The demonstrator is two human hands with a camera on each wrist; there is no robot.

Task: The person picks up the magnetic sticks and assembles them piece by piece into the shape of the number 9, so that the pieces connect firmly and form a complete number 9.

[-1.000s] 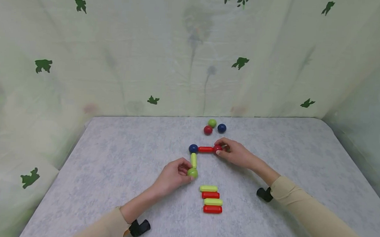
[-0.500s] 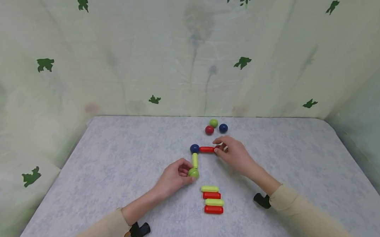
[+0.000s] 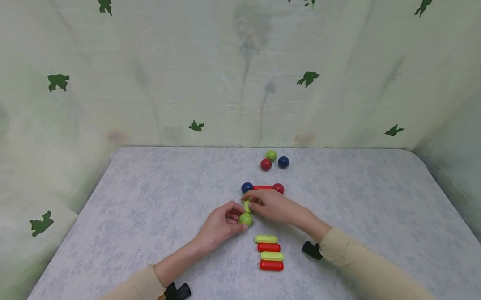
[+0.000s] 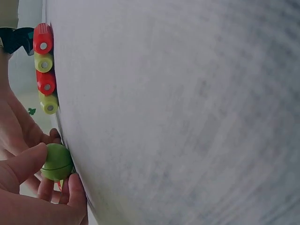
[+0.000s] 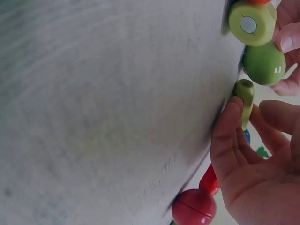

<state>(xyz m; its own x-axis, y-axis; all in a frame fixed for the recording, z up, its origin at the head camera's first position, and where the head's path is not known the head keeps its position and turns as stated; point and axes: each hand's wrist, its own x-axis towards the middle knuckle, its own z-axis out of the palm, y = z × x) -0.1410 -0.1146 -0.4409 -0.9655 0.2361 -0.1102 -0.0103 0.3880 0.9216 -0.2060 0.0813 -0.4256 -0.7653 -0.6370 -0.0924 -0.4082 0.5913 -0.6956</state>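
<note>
- A leaf-printed cloth backdrop (image 3: 163, 75) rises well beyond the fingers of both hands.
- Below it, the mottled grey counter (image 3: 163, 173) lies under the fingers and carries every piece.
- The right hand (image 3: 276, 206) reaches in with its thumb and fingers pinching the yellow-green rod (image 5: 248, 98); this rod sits between the two hands, pointing at the left fingers.
- The left hand (image 3: 221, 223) pinches the held green ball (image 3: 246, 219) between thumb and fingers, at the near end of that rod; whether ball and rod touch I cannot tell for certain.
- The step in hand looks like seating or straightening this side of the corner. The next move seems to call for a steady left pinch, with the right fingers lining the rod up between its two balls.
- A row of four rods (image 3: 269, 248), alternating yellow-green and red, lies on the near side of the right fingers, side by side.
- Just beyond the right fingers, the partly hidden red rod (image 3: 262, 187) runs between the blue corner ball (image 3: 247, 188) and the red end ball (image 3: 278, 188).
- Farther beyond them sit three loose balls: green (image 3: 270, 155), red (image 3: 266, 164) and dark blue (image 3: 283, 162).
</note>
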